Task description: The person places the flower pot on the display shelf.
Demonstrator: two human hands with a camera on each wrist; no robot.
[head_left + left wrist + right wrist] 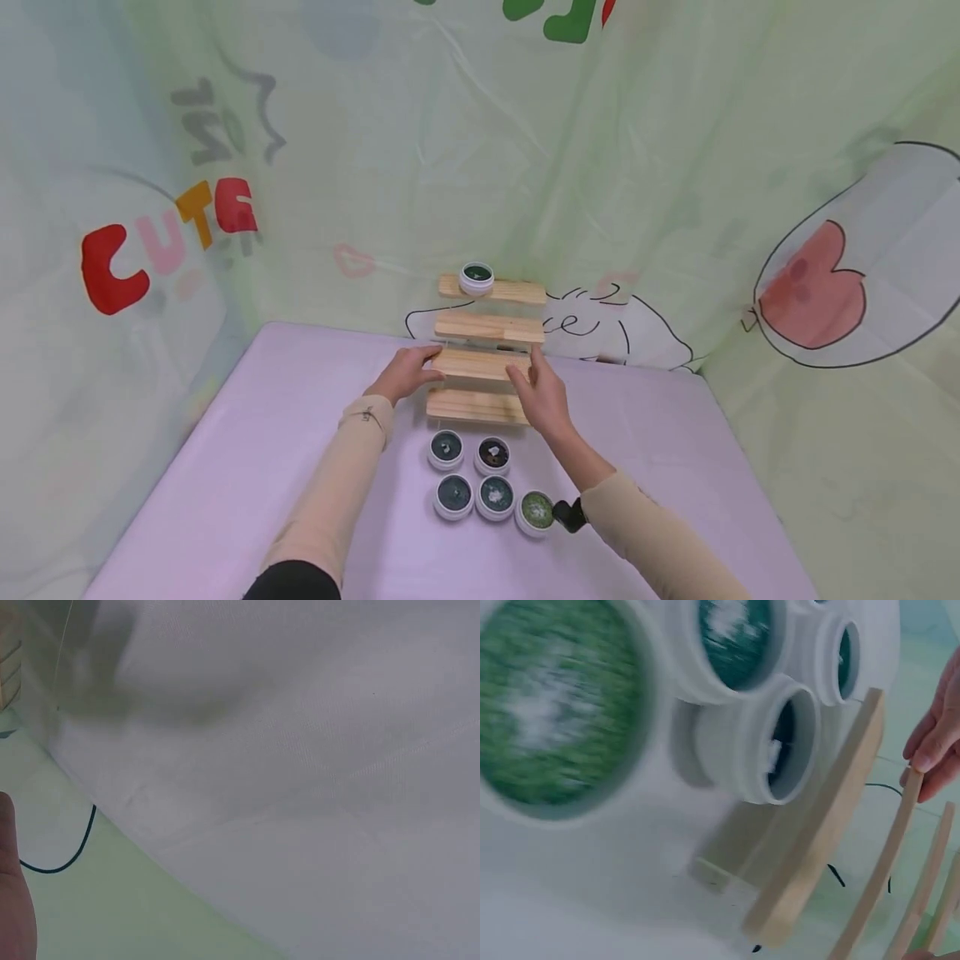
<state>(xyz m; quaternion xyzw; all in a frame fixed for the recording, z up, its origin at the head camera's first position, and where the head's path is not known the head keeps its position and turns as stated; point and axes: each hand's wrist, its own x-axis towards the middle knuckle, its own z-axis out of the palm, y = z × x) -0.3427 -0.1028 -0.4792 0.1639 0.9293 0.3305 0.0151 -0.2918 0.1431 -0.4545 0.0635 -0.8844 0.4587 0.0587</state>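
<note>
A tiered wooden rack (487,325) with clear side supports stands at the back of the table. My left hand (405,372) pinches the left end of its second board from the bottom, which also shows in the right wrist view. My right hand (545,398) holds that board's right end, thumb in front. A white round jar (476,287) with dark green contents sits on the top board, towards the left. In the left wrist view only a bit of a hand (15,907) shows at the edge.
Several open white jars stand before the rack, among them a dark green one (453,494) and a grassy green one (536,511). A small black object (572,515) is by the right sleeve. Printed curtains (375,167) hang behind the pale purple table (300,400).
</note>
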